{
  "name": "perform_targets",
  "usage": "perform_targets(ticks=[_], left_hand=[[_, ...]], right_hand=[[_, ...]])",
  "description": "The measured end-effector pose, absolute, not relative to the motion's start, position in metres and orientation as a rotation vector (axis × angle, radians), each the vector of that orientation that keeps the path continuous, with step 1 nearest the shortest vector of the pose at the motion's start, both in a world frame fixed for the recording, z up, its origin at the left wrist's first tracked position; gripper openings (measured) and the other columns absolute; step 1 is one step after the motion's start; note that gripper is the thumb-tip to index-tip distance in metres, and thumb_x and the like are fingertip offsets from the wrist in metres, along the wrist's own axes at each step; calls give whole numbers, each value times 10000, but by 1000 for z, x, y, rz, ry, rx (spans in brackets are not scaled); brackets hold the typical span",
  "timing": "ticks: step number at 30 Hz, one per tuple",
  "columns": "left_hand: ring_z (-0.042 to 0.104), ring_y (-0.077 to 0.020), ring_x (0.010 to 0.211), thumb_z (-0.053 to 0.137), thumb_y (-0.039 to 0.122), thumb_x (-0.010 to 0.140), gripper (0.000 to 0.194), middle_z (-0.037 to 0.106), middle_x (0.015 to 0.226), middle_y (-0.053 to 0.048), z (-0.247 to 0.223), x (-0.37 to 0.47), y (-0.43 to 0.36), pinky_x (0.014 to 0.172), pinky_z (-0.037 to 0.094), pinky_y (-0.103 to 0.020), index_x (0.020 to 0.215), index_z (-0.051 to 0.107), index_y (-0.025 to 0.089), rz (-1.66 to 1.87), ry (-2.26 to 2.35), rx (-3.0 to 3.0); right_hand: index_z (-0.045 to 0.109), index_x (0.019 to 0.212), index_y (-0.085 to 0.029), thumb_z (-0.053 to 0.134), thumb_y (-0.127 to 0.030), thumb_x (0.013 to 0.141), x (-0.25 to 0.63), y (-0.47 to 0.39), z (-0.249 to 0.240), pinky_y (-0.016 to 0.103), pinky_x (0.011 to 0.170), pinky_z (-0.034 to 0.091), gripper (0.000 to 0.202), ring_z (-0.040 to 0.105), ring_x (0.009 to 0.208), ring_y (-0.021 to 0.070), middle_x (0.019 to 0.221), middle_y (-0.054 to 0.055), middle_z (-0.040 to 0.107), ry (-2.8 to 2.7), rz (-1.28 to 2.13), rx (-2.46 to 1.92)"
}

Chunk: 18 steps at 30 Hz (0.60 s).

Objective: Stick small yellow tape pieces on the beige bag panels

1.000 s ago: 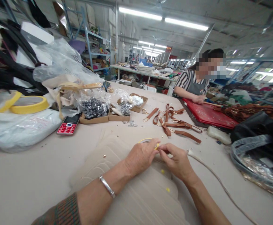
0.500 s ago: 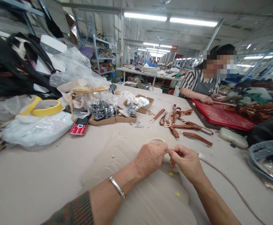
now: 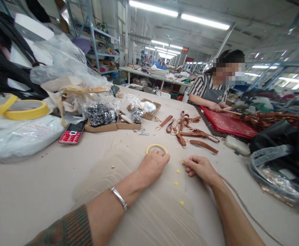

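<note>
My left hand [image 3: 153, 165] is closed on the near edge of a roll of yellow tape [image 3: 156, 146], its fingers curled and partly hidden from me. To its right, my right hand [image 3: 200, 169] pinches a small yellowish bit, apparently a piece of tape [image 3: 183, 163], between thumb and forefinger. Both hands are over a fanned stack of beige panels [image 3: 149, 212]. Several yellow tape bits [image 3: 176, 183] lie on the panels' right side. A small gold stud [image 3: 112, 167] rests on the left part of the stack.
Brown leather straps [image 3: 190, 134] with gold clasps lie ahead. Cardboard boxes [image 3: 102, 127] of bagged hardware and a red phone [image 3: 72, 132] are at left. A cord [image 3: 244, 203] and bagged black item [image 3: 274, 164] lie right. A co-worker [image 3: 211, 90] sits behind a red sheet [image 3: 227, 121].
My hands, touching at the fingertips before, have come apart, leaving a gap between them. The small bit shows at my right fingertips. The whole view has shifted to the right.
</note>
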State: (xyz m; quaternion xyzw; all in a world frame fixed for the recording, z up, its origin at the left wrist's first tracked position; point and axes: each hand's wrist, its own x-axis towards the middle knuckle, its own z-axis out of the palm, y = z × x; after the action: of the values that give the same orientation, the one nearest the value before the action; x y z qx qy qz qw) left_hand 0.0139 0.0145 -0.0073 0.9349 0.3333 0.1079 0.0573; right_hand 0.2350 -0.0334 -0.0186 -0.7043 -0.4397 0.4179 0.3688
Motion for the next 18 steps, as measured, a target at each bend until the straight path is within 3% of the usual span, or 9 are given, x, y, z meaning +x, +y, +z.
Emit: perform_targets(ticks=[14, 16, 18], left_hand=[[520, -210, 889, 458, 122, 904, 107, 608, 946, -41, -7, 14, 13, 758, 427, -323, 902, 542, 188, 373, 923, 2831], [520, -211, 894, 458, 119, 903, 110, 608, 945, -41, -7, 14, 13, 758, 426, -322, 904, 542, 189, 373, 922, 2828], [520, -212, 899, 455, 116, 904, 113, 608, 946, -39, -7, 14, 13, 765, 426, -323, 909, 540, 190, 376, 919, 2821]], right_hand=[[588, 672, -178, 626, -323, 746, 225, -36, -18, 163, 370, 383, 167, 469, 376, 60, 483, -60, 538, -1435, 847, -1951], [611, 769, -188, 625, -311, 747, 222, -35, -16, 168, 364, 396, 125, 485, 382, 73, 490, -65, 544, -1434, 810, -1969], [598, 936, -204, 645, -319, 734, 223, -35, -16, 179, 347, 403, 236, 506, 386, 93, 500, -74, 554, -1391, 794, -1986]])
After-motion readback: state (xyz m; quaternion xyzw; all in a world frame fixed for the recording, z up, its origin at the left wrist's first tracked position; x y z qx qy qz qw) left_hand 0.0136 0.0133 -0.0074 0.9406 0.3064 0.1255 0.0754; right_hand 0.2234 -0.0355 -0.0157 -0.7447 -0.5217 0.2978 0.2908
